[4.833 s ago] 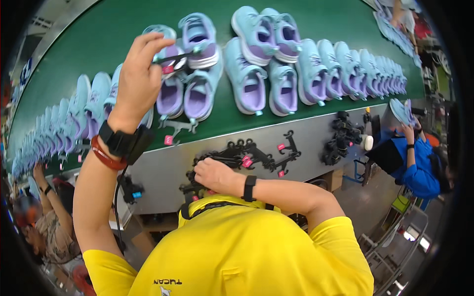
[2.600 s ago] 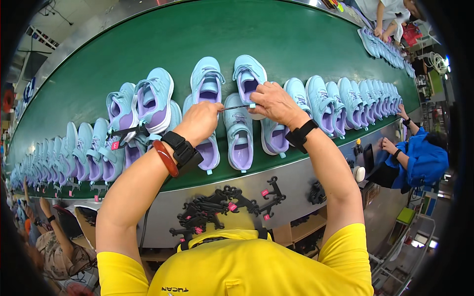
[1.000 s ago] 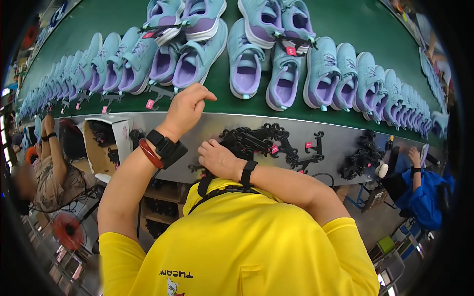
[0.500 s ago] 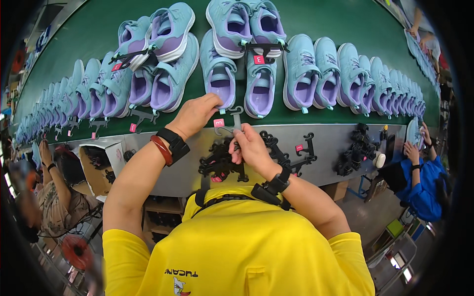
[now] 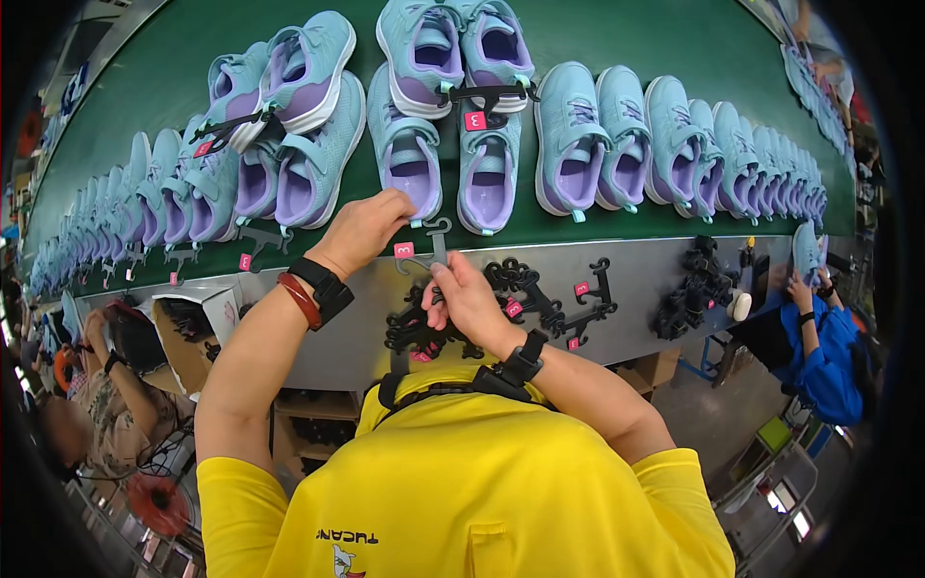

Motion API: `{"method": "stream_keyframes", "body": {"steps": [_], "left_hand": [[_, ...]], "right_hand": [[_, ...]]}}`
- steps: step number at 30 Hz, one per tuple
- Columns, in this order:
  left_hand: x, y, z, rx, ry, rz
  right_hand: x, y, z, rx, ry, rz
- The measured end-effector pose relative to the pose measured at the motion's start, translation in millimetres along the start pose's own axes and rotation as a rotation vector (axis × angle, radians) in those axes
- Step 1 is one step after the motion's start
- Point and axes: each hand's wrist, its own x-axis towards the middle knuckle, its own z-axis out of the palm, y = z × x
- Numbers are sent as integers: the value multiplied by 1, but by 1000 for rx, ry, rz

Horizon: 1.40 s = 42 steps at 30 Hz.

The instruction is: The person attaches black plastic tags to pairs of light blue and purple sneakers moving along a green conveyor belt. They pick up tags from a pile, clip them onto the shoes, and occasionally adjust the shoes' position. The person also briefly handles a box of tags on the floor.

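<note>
Left hand point(image 5: 361, 229) raised at near edge of long green conveyor belt point(image 5: 193, 67), fingers curled and pinched on left side of small black plastic shoe hanger with pink tag point(image 5: 427, 252). Right hand point(image 5: 469, 301) just below and right of it, fingers closed on hanger's lower part; hook of hanger showing above, between both hands. Hanger held in air over grey metal ledge point(image 5: 636, 318), just near of belt edge. Black wristband and red bangle point(image 5: 313, 289) on left wrist; black watch point(image 5: 523, 358) on right wrist.

Heap of loose black plastic hangers with pink tags point(image 5: 520, 303) on ledge, just right of right hand; second darker heap point(image 5: 694, 289) farther right. On belt beyond hands: pair of light-blue and lilac children's sneakers point(image 5: 448, 164), toes pointing near; farther pair point(image 5: 458, 48) already clipped with black hanger. Rows of same sneakers stretching left point(image 5: 145, 202) and right point(image 5: 694, 144). Person in blue point(image 5: 819, 337) at far right, another seated at lower left point(image 5: 106, 385).
</note>
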Motion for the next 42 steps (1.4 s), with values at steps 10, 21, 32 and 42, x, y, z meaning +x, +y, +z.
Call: {"method": "stream_keyframes", "body": {"steps": [10,21,32,42], "left_hand": [[7,-3,2,37,-27,77],[5,-2,4,47,-2,80],[0,24,-2,351,-126,185],[-2,46,6,298,-179,-133]], "right_hand": [[-4,-8,11,-158,-125,14],[-2,-3,-3,-50,-25,-2],[6,-58,-35,-439,-336,135],[19,-82,-102,-1587,-111,-810]]}}
